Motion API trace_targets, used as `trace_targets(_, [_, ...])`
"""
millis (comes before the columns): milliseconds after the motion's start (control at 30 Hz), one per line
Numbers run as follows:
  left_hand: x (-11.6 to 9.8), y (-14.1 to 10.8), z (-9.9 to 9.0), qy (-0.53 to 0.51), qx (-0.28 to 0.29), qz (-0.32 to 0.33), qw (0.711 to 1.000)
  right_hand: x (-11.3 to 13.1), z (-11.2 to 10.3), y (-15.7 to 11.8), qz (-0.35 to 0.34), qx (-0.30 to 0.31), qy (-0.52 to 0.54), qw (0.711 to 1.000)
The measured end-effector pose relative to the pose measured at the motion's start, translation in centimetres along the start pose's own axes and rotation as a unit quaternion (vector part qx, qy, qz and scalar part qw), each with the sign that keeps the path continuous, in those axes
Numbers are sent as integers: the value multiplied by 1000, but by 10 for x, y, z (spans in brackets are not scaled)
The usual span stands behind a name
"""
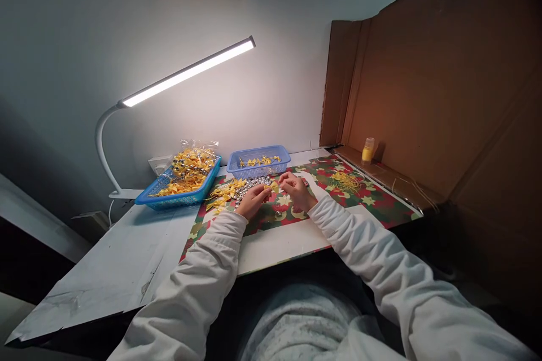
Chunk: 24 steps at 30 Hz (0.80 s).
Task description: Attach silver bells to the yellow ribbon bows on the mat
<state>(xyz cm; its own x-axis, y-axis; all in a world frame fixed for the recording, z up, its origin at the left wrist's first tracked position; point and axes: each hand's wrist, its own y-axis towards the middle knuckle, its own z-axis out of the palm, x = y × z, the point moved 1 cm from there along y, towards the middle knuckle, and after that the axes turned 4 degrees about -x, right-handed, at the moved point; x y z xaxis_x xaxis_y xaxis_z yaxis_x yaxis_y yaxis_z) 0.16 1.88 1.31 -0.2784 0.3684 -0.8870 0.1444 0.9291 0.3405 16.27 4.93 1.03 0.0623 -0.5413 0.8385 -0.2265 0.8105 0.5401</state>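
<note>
My left hand (254, 201) is closed on a small yellow bow (273, 186) above the patterned mat. Close to its right, my right hand (296, 190) is raised with thumb and fingers pinched together; whatever they hold is too small to make out. Behind and beside my left hand lies a pile of silver bells (252, 183). Yellow bows (224, 194) are heaped to the left of the bells. A single silver bell (278, 214) sits on the mat below my hands.
A full blue basket (190, 198) stands left, beside a lit lamp (190, 72). Behind my hands is a lavender basket (259, 169) with yellow bows. Yellow cords (346, 181) lie right on the mat (381, 208), near a small bottle (367, 150) and cardboard wall (423, 90).
</note>
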Motion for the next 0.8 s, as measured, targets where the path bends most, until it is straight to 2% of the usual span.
trace_targets(233, [1,-1,0,77,4,40,996,-3,5,-1,25,9,-14,1000])
trace_targets(367, [0,-1,0,95,6,59,994,-5,6,-2,15,10,-8,1000])
trace_targets(800, [-1,-2,0,118,-2,54,992,-8,8,-2,33,7,-6,999])
